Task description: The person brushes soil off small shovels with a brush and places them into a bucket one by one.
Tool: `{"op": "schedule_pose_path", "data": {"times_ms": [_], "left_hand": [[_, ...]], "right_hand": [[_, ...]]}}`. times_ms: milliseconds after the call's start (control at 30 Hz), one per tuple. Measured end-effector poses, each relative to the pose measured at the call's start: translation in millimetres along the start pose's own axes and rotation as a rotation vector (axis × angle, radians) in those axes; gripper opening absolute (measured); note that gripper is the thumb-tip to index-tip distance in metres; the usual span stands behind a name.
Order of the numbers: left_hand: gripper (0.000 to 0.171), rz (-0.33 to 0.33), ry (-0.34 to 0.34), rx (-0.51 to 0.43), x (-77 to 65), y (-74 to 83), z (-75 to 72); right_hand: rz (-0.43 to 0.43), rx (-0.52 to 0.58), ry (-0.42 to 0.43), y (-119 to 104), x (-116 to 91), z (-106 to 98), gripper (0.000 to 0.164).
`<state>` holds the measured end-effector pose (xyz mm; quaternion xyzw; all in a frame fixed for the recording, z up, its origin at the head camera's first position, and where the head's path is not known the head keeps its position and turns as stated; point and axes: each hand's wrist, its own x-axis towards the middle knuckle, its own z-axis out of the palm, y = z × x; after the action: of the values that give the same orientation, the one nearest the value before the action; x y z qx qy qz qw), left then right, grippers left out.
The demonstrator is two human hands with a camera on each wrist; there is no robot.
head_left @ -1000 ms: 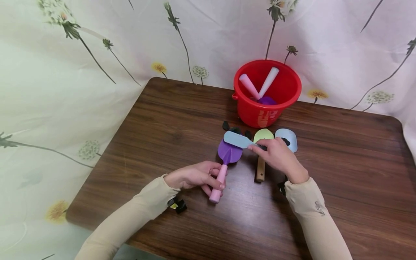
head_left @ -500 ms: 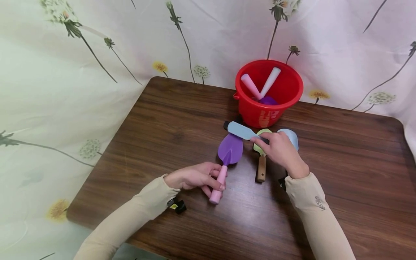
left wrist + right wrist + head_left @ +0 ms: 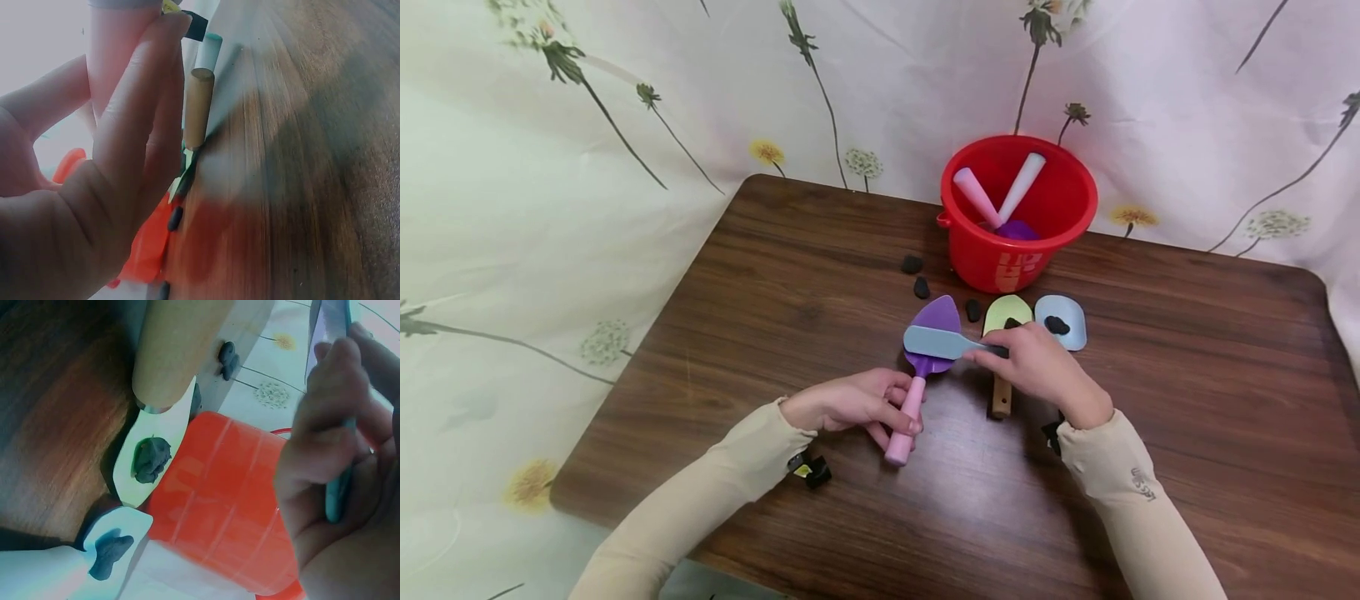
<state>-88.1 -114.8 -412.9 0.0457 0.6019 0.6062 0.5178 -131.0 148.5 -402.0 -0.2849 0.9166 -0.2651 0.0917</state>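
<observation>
My left hand (image 3: 857, 404) holds a purple trowel (image 3: 940, 312) by its pink handle, blade pointing away. The right hand (image 3: 1041, 371) grips a light blue spatula (image 3: 934, 342) whose flat blade lies across the lower half of the trowel's blade in the head view. Under that hand, a pale green scoop (image 3: 1006, 309) with a wooden handle bears a dark lump (image 3: 151, 460), clay-like in the right wrist view. Beside it, a light blue scoop (image 3: 1076, 323) carries another dark lump (image 3: 1057, 325); its handle is hidden from the head view by the right hand.
A red bucket (image 3: 992, 263) stands at the table's (image 3: 760, 283) back edge, with a pink handle (image 3: 976, 197), a pale handle (image 3: 1022, 185) and something purple inside. Between bucket and trowel lie loose dark lumps (image 3: 912, 264). Flower-patterned cloth (image 3: 700, 67) hangs behind and left.
The spatula swept away past the trowel's tip, then came back over its blade. A dark lump near the tip now lies farther off on the table. My left hand holds still.
</observation>
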Motion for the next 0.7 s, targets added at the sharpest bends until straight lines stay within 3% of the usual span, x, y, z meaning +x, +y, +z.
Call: {"op": "schedule_pose_path", "data": {"times_ms": [133, 500, 700], "left_hand": [[0.047, 0.008, -0.016, 0.014, -0.2, 0.1, 2.4], [0.050, 0.016, 0.013, 0.018, -1.7, 1.0, 4.8], [0.049, 0.014, 0.007, 0.001, -0.4, 0.1, 4.0]], "right_hand": [[0.007, -0.088, 0.073, -0.8, -0.9, 0.1, 0.017], [-0.005, -0.275, 0.379, 7.5, -2.0, -1.9, 0.025], [0.021, -0.271, 0.470, 7.4, -2.6, -1.5, 0.028]]}}
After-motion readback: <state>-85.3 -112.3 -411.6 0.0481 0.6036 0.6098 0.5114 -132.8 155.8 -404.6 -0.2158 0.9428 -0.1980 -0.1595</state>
